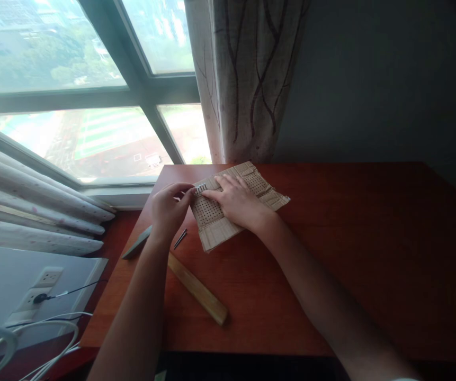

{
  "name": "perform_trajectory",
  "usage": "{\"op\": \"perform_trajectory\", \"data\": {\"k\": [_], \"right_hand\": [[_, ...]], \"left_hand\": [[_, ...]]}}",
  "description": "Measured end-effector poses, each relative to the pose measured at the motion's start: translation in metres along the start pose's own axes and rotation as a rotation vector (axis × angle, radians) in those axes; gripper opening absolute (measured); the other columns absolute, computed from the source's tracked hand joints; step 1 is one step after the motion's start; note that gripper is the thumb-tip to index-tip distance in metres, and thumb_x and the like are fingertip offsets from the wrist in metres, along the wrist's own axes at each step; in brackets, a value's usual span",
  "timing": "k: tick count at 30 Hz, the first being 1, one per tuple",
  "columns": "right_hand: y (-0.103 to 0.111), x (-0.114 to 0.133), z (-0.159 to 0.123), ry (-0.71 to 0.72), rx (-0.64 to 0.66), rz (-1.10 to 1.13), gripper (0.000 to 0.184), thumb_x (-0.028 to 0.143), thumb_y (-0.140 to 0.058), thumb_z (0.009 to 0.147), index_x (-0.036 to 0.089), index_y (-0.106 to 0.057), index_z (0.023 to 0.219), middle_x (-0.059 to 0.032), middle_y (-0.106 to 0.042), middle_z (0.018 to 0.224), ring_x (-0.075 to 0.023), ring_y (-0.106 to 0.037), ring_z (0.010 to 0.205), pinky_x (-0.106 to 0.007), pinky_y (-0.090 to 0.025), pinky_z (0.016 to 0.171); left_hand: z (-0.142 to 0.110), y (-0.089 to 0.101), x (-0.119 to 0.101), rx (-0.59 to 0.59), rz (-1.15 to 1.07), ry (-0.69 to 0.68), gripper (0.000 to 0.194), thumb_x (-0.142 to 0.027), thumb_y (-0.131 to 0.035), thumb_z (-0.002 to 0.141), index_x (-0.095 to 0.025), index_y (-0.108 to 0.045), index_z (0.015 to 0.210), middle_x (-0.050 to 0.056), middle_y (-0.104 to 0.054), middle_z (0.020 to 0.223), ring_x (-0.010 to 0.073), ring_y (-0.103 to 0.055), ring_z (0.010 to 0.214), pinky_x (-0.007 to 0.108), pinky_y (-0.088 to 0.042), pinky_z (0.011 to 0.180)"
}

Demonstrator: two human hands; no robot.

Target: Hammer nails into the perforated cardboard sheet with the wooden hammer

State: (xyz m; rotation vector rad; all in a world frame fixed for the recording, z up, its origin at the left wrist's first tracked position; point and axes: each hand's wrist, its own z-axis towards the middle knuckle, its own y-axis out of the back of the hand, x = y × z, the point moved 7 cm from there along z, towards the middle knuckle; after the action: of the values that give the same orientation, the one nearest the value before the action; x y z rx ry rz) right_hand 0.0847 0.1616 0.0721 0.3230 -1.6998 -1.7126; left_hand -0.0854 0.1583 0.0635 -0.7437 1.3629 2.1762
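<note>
A piece of cardboard (212,233) with grids of small holes lies at a slant near the table's far edge. Several short silvery metal pins (201,187) stand in a row by its upper left corner. Thumb and fingers of my left hand (171,207) pinch together beside those pins; what they hold, if anything, is too small to name. My right hand (238,201) lies flat across the cardboard's middle, fingers spread. Close to my left wrist are dark metal nails (180,239). A tool with a wooden handle (198,288) and a grey head (137,243) passes beneath my left forearm.
The reddish-brown table (331,238) meets a window (104,132) and a patterned curtain (247,79) at the back. Another curtain (25,206) hangs at the left. White cables (64,338) and a wall socket (47,278) with a black plug are at the lower left.
</note>
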Motion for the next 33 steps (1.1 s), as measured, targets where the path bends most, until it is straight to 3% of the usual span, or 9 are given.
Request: {"op": "perform_trajectory", "data": {"k": [10,17,27,33], "right_hand": [[-0.008,0.001,0.004,-0.016,0.056,0.006,0.057,0.013,-0.030,0.102,0.040,-0.050,0.148,-0.0111,-0.037,0.162,-0.0348,-0.028,0.151,-0.061,-0.023,0.119],[-0.008,0.000,0.003,-0.030,0.066,0.028,0.057,0.013,-0.033,0.101,0.042,-0.051,0.147,-0.0073,-0.036,0.163,-0.0329,-0.026,0.152,-0.060,-0.020,0.120],[-0.011,-0.002,0.005,-0.035,0.071,0.017,0.057,0.013,-0.036,0.100,0.040,-0.052,0.147,-0.0079,-0.035,0.163,-0.0340,-0.026,0.152,-0.060,-0.019,0.120],[-0.012,-0.002,0.006,-0.035,0.075,0.014,0.058,0.012,-0.038,0.098,0.040,-0.052,0.147,-0.0084,-0.035,0.163,-0.0347,-0.025,0.152,-0.061,-0.020,0.120]], "left_hand": [[0.000,0.001,-0.001,-0.002,0.010,-0.023,0.025,-0.038,-0.065,0.082,-0.020,-0.079,0.092,0.005,-0.078,0.087,0.0167,-0.067,0.070,0.028,-0.052,0.066],[0.003,0.009,-0.006,-0.106,-0.033,-0.035,0.024,-0.039,-0.066,0.084,-0.020,-0.078,0.090,0.004,-0.075,0.085,0.0154,-0.065,0.071,0.026,-0.050,0.065],[0.003,0.011,-0.013,-0.151,-0.088,-0.032,0.020,-0.036,-0.065,0.084,-0.019,-0.075,0.089,0.003,-0.072,0.085,0.0144,-0.064,0.073,0.025,-0.049,0.064],[0.006,0.031,-0.026,-0.233,-0.124,-0.030,0.019,-0.030,-0.064,0.085,-0.019,-0.072,0.098,0.002,-0.073,0.087,0.0138,-0.066,0.074,0.024,-0.051,0.066]]}}
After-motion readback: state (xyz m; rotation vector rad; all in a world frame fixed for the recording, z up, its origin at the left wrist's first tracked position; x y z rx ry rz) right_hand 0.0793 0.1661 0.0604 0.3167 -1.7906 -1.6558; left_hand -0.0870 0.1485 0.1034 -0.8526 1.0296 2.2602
